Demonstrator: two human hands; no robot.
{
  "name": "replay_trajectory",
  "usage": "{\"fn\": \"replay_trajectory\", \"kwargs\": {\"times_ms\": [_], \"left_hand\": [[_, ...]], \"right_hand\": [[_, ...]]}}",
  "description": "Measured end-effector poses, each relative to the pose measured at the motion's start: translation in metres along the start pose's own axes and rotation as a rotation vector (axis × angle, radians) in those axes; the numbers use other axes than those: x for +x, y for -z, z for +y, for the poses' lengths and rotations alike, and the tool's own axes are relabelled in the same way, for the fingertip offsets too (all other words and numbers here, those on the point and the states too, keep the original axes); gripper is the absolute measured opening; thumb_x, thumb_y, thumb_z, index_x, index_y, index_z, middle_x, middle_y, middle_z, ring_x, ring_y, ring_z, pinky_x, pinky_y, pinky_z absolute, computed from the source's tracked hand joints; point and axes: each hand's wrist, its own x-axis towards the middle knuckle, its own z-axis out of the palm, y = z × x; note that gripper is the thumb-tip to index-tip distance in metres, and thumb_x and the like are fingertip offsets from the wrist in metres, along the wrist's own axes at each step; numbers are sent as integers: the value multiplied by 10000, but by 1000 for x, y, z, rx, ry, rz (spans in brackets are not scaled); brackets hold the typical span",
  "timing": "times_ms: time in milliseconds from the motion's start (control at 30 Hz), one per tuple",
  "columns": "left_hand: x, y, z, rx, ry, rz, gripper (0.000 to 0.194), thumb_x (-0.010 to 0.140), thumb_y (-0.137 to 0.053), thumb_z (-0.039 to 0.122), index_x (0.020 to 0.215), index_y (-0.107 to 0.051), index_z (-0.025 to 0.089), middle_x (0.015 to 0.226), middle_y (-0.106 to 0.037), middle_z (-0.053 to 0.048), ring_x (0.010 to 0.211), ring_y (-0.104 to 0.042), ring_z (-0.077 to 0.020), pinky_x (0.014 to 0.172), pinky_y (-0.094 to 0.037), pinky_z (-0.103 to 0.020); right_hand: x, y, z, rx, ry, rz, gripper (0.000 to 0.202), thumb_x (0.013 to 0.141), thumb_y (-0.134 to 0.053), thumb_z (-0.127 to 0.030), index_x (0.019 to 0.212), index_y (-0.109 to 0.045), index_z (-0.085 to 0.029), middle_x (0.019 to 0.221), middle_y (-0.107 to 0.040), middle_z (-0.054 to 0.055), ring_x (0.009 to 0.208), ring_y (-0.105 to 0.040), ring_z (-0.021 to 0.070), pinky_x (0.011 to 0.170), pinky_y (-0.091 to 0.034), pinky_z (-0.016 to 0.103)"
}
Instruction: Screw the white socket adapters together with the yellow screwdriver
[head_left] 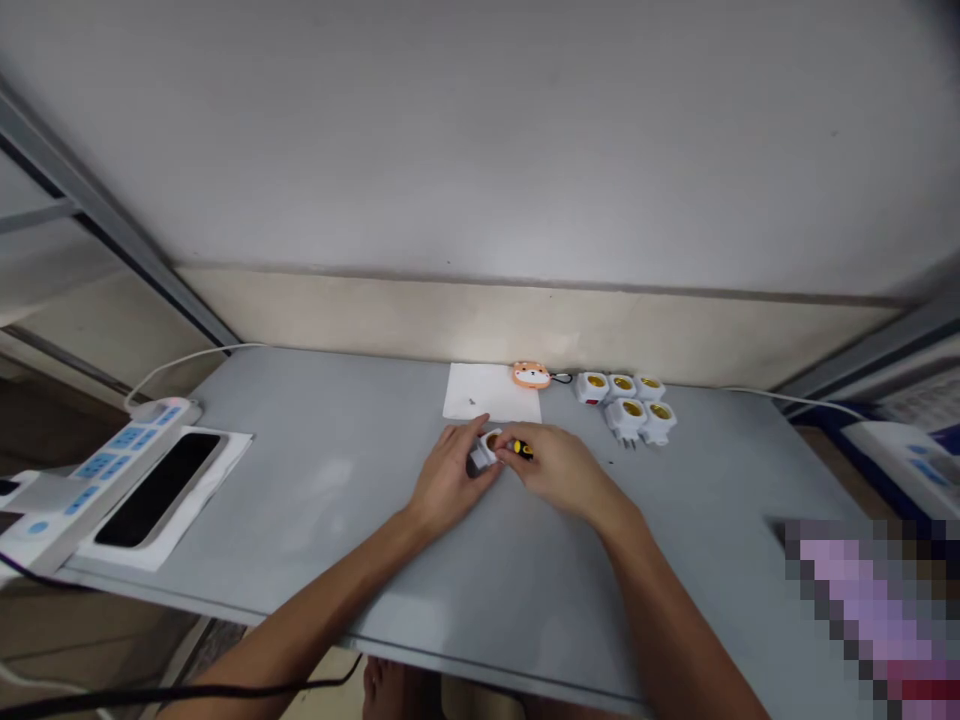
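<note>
On the grey table, my left hand [448, 480] is closed around a small white plug-in lamp holder [482, 452], with the thumb on its near side and the fingers at its far side. A round brass-coloured opening shows on its face. My right hand [559, 470] grips a screwdriver [523, 450] by its black and yellow handle, right beside the holder. Its tip is hidden by the fingers, so I cannot tell whether it touches the holder. Just beyond the hands lies a white sheet of paper [495, 398] with tiny parts [472, 402] on it.
Several similar white lamp holders [622, 386] stand in two rows at the back right. An orange animal-shaped case [531, 375] overlaps the paper's corner. At the left are a phone [161, 490] and a power strip [112, 470]. Something pixelated and purple [862, 600] lies at the right.
</note>
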Motion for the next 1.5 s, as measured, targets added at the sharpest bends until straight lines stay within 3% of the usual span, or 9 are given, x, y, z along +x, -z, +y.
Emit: {"fn": "replay_trajectory", "kwargs": {"times_ms": [133, 267, 367, 500, 700, 867, 1000, 1233, 1500], "left_hand": [[-2, 0, -2, -43, 41, 0, 664, 960, -701, 265, 1562, -420, 273, 1301, -672, -87, 1206, -614, -261, 1023, -544, -428], [-3, 0, -2, -72, 66, -14, 701, 944, -722, 265, 1570, -406, 267, 1304, -667, -91, 1207, -606, -268, 1039, -535, -442], [-2, 0, -1, -79, 80, -11, 733, 929, -738, 253, 1577, -396, 270, 1290, -668, -89, 1194, -609, -271, 1045, -531, -448], [-2, 2, 0, -93, 83, -17, 738, 931, -735, 248, 1581, -387, 273, 1276, -662, -92, 1167, -619, -267, 1042, -527, -440], [-2, 5, -1, -103, 48, -34, 675, 951, -737, 387, 1548, -445, 268, 1203, -654, -94, 1095, -626, -263, 991, -528, -425], [1, 10, 3, -117, -11, -120, 581, 946, -725, 432, 1462, -547, 234, 1102, -660, -85, 949, -623, -240, 891, -524, -394], [3, 16, 5, -156, -28, -143, 373, 990, -612, 386, 1311, -652, 201, 958, -637, -60, 879, -604, -215, 855, -502, -365], [7, 24, 6, -298, -32, -226, 307, 916, -638, 287, 1205, -696, 199, 884, -617, -29, 806, -574, -172, 772, -481, -292], [5, 24, 10, -319, -48, -190, 303, 927, -709, 339, 1207, -726, 226, 889, -582, -33, 838, -554, -178, 807, -493, -306]], "right_hand": [[0, -6, -2, -39, 57, -4, 251, 972, -559, -178, 1033, -783, -273, 1092, -821, 12, 965, -737, 231, 805, -458, 320], [0, -6, -3, -31, 71, 58, 215, 990, -569, -222, 1007, -779, -267, 1050, -814, 15, 891, -735, 211, 774, -467, 308], [5, -7, 2, -33, 74, 190, 212, 1011, -568, -282, 998, -779, -269, 1023, -802, 22, 858, -731, 200, 755, -480, 302], [22, -16, 20, -137, 5, 445, 234, 1032, -557, -322, 1085, -777, -260, 1121, -792, 49, 974, -739, 233, 796, -507, 321], [31, -27, 43, -271, -137, 365, 261, 1013, -561, -259, 1164, -773, -279, 1230, -769, 44, 974, -736, 244, 728, -512, 325], [18, -16, 36, -279, -83, 536, 284, 1014, -523, -257, 1149, -774, -252, 1208, -749, 68, 944, -724, 243, 721, -510, 333], [12, -8, 28, -202, -50, 631, 282, 990, -513, -228, 1101, -772, -218, 1130, -761, 80, 969, -723, 245, 785, -520, 339], [4, -6, 21, -104, 53, 638, 297, 1032, -462, -249, 1075, -756, -256, 1126, -747, 70, 1028, -709, 214, 856, -529, 323], [3, -6, 16, -50, 67, 673, 286, 1000, -474, -206, 1013, -757, -251, 1046, -736, 63, 964, -706, 202, 806, -534, 316]]}}
